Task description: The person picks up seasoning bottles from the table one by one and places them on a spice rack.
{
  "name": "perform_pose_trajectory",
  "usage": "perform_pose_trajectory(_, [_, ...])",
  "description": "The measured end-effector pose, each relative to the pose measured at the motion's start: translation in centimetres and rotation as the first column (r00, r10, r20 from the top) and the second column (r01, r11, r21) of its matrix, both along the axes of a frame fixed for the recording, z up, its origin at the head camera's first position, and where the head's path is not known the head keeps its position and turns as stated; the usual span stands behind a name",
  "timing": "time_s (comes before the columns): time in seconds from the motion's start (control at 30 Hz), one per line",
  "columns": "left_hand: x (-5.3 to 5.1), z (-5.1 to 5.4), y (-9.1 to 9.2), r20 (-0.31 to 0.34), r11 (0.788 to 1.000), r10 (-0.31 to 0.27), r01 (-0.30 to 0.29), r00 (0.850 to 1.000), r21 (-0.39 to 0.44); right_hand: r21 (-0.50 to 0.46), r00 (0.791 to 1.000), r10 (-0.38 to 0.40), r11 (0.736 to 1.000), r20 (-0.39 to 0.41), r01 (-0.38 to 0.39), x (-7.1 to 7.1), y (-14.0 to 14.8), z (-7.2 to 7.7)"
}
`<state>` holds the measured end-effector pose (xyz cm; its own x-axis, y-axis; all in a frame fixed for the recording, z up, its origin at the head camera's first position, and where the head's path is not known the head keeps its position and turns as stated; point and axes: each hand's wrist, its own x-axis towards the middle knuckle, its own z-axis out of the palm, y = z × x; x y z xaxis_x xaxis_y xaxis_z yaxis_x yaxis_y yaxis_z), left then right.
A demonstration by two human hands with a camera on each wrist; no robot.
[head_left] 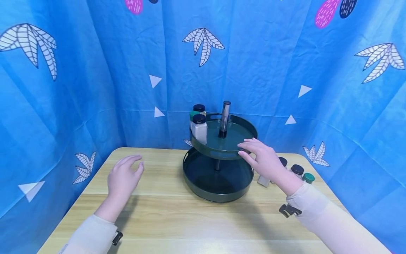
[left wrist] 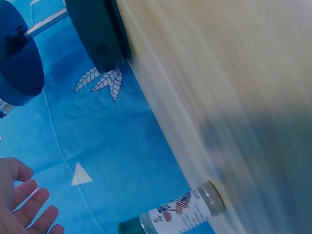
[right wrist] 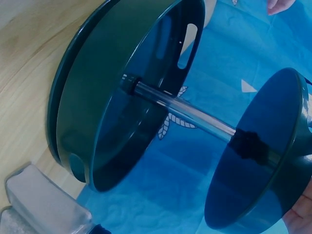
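Observation:
A dark green two-tier turntable (head_left: 219, 197) stands on the table, a metal post (head_left: 224, 118) rising through its middle. My right hand (head_left: 261, 158) is at the right front rim of the upper tray (head_left: 219, 154), its fingers extended against the edge; the right wrist view shows the fingers (right wrist: 300, 214) by that tray. Off to the left, my left hand (head_left: 123, 176) hovers over the table with loosely bent fingers, holding nothing. Near it, a labelled glass jar with a green lid (left wrist: 180, 212) stands on the table in the left wrist view; in the head view it is hidden.
On the upper tray's left side sit a white-filled jar with a black lid (head_left: 199, 132), a green-lidded jar (head_left: 193, 114) and another black-lidded jar (head_left: 198, 107). Several jars, including a black-lidded one (head_left: 297, 170) and a green-lidded one (head_left: 308, 177), stand right of the turntable. Blue curtain (head_left: 260, 53) surrounds the table.

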<state>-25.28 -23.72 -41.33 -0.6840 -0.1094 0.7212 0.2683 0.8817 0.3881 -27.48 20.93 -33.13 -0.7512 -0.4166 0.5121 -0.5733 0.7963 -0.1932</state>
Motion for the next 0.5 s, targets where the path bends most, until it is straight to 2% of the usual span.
perform_pose_trajectory(0.23, [0.0,0.0,-0.8,0.011,1.0,0.016,-0.017,1.0,0.008,-0.012,1.0,0.011,1.0,-0.017,-0.011,-0.1,0.1,0.1])
perform_pose_trajectory(0.5, [0.2,-0.7,-1.9,0.014,0.999,0.027,-0.028,1.0,0.019,-0.01,1.0,0.005,1.0,-0.007,-0.005,-0.1,0.1,-0.1])
